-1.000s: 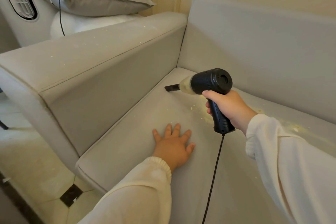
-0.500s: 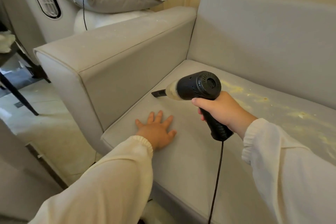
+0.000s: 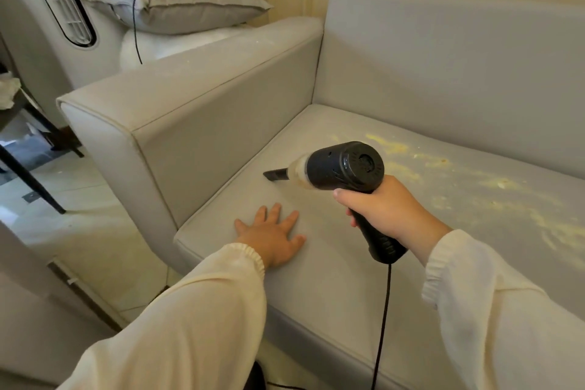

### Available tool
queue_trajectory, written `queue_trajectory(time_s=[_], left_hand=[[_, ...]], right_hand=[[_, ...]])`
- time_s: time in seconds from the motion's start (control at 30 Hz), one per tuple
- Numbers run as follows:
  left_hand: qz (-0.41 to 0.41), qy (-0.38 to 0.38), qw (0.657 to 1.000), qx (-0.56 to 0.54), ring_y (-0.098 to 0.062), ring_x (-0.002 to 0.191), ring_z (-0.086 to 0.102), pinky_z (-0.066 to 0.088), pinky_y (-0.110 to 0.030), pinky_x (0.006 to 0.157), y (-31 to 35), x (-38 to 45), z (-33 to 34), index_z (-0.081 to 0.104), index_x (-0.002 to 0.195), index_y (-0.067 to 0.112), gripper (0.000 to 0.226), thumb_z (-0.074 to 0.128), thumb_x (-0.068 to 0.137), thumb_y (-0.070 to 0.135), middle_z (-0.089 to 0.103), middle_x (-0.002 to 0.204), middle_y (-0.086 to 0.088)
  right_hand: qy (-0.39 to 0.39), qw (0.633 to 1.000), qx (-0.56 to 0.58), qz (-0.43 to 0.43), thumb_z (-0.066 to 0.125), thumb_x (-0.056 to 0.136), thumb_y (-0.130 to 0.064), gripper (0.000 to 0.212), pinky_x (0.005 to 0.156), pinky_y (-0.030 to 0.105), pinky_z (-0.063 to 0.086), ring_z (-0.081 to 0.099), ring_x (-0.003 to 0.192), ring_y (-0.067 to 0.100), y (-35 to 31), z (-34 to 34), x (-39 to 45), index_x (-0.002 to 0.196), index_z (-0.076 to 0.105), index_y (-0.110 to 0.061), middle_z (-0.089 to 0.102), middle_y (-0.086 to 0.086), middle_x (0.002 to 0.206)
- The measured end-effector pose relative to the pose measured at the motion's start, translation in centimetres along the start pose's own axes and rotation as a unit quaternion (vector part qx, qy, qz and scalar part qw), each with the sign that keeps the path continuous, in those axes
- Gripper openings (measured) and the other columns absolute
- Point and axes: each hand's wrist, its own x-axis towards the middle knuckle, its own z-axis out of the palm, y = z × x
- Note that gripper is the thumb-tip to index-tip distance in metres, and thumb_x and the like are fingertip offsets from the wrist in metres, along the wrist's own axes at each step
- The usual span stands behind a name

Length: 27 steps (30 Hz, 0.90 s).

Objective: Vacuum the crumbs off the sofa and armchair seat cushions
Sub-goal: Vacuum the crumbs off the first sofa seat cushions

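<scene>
A grey sofa seat cushion (image 3: 316, 288) fills the middle of the head view. My right hand (image 3: 386, 209) grips the handle of a black handheld vacuum (image 3: 345, 168); its narrow nozzle (image 3: 275, 174) points left, just above the cushion near the armrest. My left hand (image 3: 272, 234) lies flat on the cushion near its front left corner, fingers spread, holding nothing. Yellow crumbs (image 3: 459, 180) are scattered across the cushion to the right of the vacuum, along the backrest. The vacuum's black cord (image 3: 383, 320) hangs down from the handle.
The sofa's wide left armrest (image 3: 190, 85) has a few specks on top. Beyond it a grey pillow (image 3: 177, 0) with a black cord across it rests on a white one, beside a tall white appliance (image 3: 53, 0). Tiled floor (image 3: 82, 199) lies to the left.
The vacuum nozzle has drawn back from the rear corner toward the front along the armrest. My view has shifted right, showing more crumbs. My left hand stays flat on the cushion.
</scene>
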Motion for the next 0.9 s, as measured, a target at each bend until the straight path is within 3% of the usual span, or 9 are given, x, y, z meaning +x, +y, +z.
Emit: queue_trajectory(time_s=[0.27,0.5,0.63,0.77,0.9], left_hand=[[0.018,0.03,0.999,0.008,-0.025,0.16,-0.009,0.0,-0.075,0.118,0.9,1.4,0.4,-0.004,0.162,0.049,0.068,0.013,0.101,0.073,-0.014,0.173,0.007],[0.034,0.034,0.999,0.016,-0.026,0.16,-0.01,-0.004,-0.074,0.118,1.5,3.3,0.2,-0.006,0.162,0.048,0.069,0.011,0.101,0.073,-0.015,0.173,0.006],[0.053,0.054,0.997,0.009,-0.026,0.16,-0.01,-0.008,-0.072,0.119,2.5,4.6,0.4,-0.004,0.163,0.046,0.068,0.014,0.102,0.07,-0.013,0.174,0.004],[0.085,0.069,0.994,0.01,-0.025,0.16,-0.012,-0.011,-0.071,0.118,4.4,5.8,0.2,-0.002,0.163,0.046,0.067,0.015,0.103,0.069,-0.013,0.174,0.004],[0.109,0.057,0.992,-0.005,-0.024,0.159,-0.013,-0.011,-0.07,0.119,6.5,6.7,0.2,-0.001,0.162,0.049,0.066,0.016,0.102,0.07,-0.014,0.174,0.006]], right_hand=[[0.058,0.998,0.004,0.003,0.076,0.088,-0.038,0.019,0.064,0.027,0.054,0.073,0.057,0.009,0.5,-0.2,4.1,0.082,0.073,-0.02,0.076,0.003,0.07],[0.047,0.998,-0.024,-0.018,0.076,0.091,-0.035,0.02,0.061,0.025,0.052,0.071,0.055,0.007,1.0,0.0,4.9,0.076,0.07,-0.024,0.075,0.002,0.07],[0.086,0.996,0.0,0.005,0.077,0.09,-0.04,0.021,0.06,0.026,0.052,0.071,0.057,0.008,1.7,-1.6,4.1,0.078,0.071,-0.024,0.075,0.002,0.067],[0.19,0.976,0.1,0.043,0.079,0.09,-0.039,0.017,0.064,0.03,0.056,0.076,0.07,0.019,3.0,-5.0,3.1,0.096,0.074,-0.024,0.078,0.004,0.078],[0.237,0.958,0.143,0.077,0.079,0.091,-0.039,0.021,0.076,0.04,0.062,0.077,0.081,0.031,4.4,-7.5,3.3,0.098,0.073,-0.021,0.079,0.01,0.084]])
